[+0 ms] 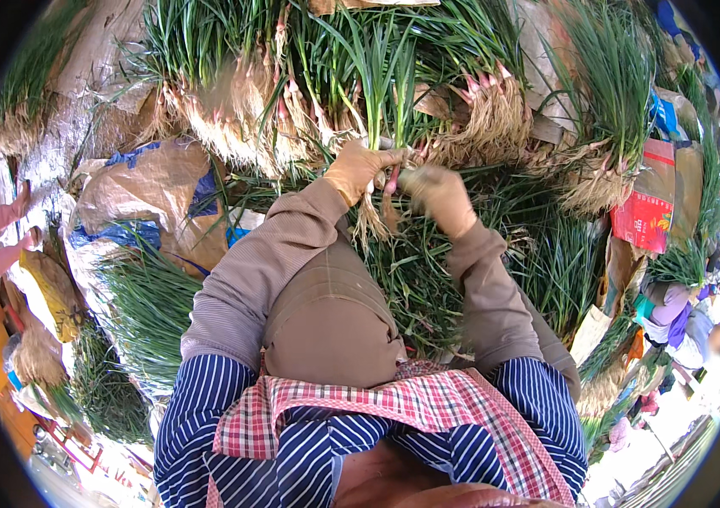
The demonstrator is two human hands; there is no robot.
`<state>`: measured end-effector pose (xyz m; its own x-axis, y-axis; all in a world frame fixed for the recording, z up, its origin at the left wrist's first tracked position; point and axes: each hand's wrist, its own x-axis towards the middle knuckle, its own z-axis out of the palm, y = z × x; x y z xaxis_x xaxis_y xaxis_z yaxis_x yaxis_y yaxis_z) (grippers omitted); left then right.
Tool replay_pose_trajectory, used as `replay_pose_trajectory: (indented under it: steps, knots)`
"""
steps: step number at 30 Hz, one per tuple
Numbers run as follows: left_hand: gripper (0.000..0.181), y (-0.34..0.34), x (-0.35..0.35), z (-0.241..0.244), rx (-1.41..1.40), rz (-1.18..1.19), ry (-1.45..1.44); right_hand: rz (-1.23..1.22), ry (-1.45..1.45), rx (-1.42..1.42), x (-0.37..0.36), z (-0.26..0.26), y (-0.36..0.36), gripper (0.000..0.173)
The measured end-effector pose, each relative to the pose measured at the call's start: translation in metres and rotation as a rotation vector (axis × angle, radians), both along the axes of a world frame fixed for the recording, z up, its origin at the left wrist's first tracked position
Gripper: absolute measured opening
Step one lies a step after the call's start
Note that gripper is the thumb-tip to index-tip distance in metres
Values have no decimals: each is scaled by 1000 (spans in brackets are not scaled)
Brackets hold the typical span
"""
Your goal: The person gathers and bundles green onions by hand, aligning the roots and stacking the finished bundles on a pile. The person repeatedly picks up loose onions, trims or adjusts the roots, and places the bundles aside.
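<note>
My left hand [357,168], in a tan glove, grips young green garlic plants [380,95] by their lower stems. Their leaves point away from me, and pale roots [369,219] hang below the fist. Just beneath my thumb shows a pinkish bulb [390,183]. Close to its right side is my right hand [441,197], also gloved and blurred by motion. Its fingers are curled, but whether they hold anything is unclear. Beyond both hands lies a row of garlic plants [258,108] with roots towards me. Another bunch [487,108] lies at the right.
Loose green leaves [411,286] cover the ground between my legs. To the left are a brown plastic sack [150,190] and a leaf pile [144,298]. A red carton [643,216] and a tall bunch [614,120] stand right. Other people's hands [20,200] show far left; a person [684,317] sits far right.
</note>
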<state>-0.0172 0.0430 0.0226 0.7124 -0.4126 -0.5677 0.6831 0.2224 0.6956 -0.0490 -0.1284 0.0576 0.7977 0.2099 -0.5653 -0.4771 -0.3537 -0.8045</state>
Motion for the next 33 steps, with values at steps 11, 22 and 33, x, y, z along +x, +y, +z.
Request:
replay_pose_trajectory:
  steps: [11,22,33]
  knots:
    - [17,-7,-7,11,77,-68,-16,-635,-224,230,25,-58,16,8]
    - [23,0,-9,5,-314,-1,110,-480,295,892,48,-27,23,17]
    - [22,1,-12,20,-49,145,-95,-1041,7,593,54,-38,35,9]
